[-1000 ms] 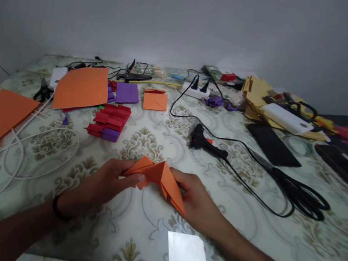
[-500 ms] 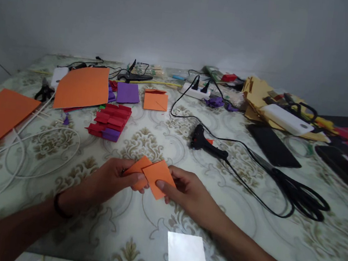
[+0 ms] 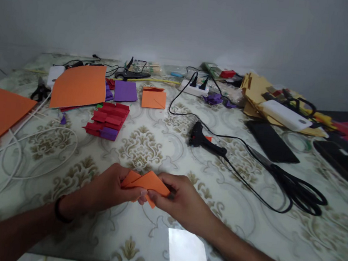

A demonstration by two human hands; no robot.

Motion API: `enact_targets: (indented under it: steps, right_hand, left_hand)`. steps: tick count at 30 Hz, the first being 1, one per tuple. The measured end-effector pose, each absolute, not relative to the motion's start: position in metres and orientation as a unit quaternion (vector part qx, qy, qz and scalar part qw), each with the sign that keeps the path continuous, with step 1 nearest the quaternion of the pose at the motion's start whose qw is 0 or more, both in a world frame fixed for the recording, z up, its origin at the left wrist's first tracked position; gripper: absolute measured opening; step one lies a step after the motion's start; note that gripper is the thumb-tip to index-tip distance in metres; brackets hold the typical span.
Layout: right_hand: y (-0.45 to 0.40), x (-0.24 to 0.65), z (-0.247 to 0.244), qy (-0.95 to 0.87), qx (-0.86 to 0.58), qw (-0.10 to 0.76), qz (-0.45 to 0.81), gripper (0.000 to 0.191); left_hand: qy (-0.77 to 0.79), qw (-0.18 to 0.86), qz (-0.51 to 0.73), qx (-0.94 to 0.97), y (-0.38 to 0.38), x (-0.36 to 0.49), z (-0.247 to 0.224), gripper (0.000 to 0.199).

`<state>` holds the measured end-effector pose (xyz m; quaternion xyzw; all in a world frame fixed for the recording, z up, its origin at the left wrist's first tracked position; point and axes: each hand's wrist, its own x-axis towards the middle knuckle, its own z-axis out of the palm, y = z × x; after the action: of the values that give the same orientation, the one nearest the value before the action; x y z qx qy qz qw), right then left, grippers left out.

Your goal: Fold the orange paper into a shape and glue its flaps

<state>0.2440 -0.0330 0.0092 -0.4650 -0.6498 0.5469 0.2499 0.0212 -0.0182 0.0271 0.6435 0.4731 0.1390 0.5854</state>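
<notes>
Two small orange paper pieces meet between my hands, above the front middle of the table. My left hand (image 3: 113, 188) is closed on the left orange paper piece (image 3: 130, 178), its thumb pressing at the lower edge. The right orange paper piece (image 3: 151, 182) overlaps it and looks bent, with a corner pointing down. Fingers and thumb of my right hand (image 3: 179, 196) pinch that one. Both thumb tips come close together at the papers' lower edge. The fingers behind the papers are mostly hidden.
A black glue gun (image 3: 206, 141) with its cord and black-handled scissors (image 3: 296, 188) lie to the right. Red folded paper (image 3: 109, 121), a purple square (image 3: 126, 91) and large orange sheets (image 3: 80, 86) lie left and behind. A white power strip (image 3: 194, 88) stands at the back.
The right orange piece has gone from flat to bent, its upper part tilted over. My hands have drawn closer together and slightly lower in view.
</notes>
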Motion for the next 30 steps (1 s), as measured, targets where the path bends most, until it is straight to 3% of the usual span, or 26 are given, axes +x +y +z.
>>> enact_targets:
  steps: [9,18,30]
  right_hand:
    - [-0.031,0.245,0.011,-0.687,-0.453,0.250,0.510,0.017]
    - [-0.033,0.246,0.014,-0.676,-0.432,0.291,0.522,0.006]
    - [-0.023,0.261,0.024,-0.650,-0.428,0.346,0.524,0.013]
  left_hand:
    - [0.470,0.557,0.138,0.671,-0.019,0.020,0.025,0.041]
    - [0.450,0.586,0.155,0.656,-0.023,0.018,0.025,0.023]
    - [0.444,0.586,0.199,0.648,-0.013,0.007,0.024,0.028]
